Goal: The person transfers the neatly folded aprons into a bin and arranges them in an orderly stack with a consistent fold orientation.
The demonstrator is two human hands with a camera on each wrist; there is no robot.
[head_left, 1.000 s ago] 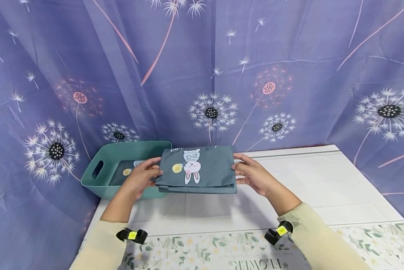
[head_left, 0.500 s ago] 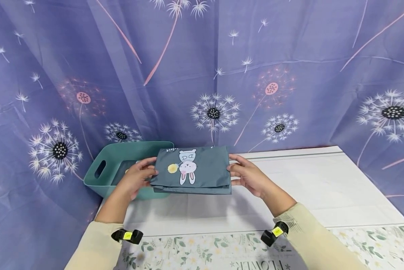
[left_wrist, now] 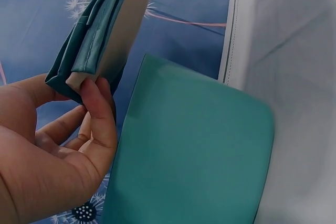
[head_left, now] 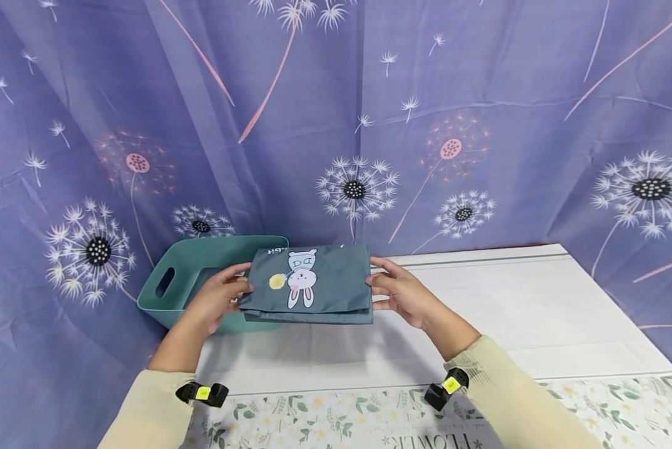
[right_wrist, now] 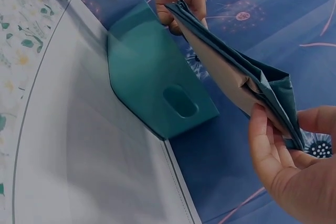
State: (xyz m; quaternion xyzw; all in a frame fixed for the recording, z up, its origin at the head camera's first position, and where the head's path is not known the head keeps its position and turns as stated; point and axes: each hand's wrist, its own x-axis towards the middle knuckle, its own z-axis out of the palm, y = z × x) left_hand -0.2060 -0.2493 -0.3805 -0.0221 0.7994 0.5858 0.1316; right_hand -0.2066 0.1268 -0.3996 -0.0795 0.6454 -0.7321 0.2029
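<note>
A folded dark green cloth (head_left: 330, 277) with a white rabbit and a yellow flower printed on it is held up level by both hands. My left hand (head_left: 215, 302) pinches its left end, thumb on top and fingers beneath; the left wrist view shows the layered folds (left_wrist: 97, 30) and a beige underside. Its right end is gripped the same way by my right hand (head_left: 403, 293). Behind and left stands a green plastic basket (head_left: 220, 252), partly covered by the cloth and my left hand. Another dark folded cloth (head_left: 200, 282) lies inside it, mostly hidden.
A white tabletop (head_left: 482, 312) extends right of the basket, with a flower-patterned strip (head_left: 313, 415) along its near side. A purple dandelion-print curtain (head_left: 291, 156) hangs close behind. The basket's end wall has an oval handle hole (right_wrist: 181, 100).
Both hands have carried the folded cloth a little to the left, toward the basket, keeping their grip. The cloth and left hand now hide more of the cloth in the basket.
</note>
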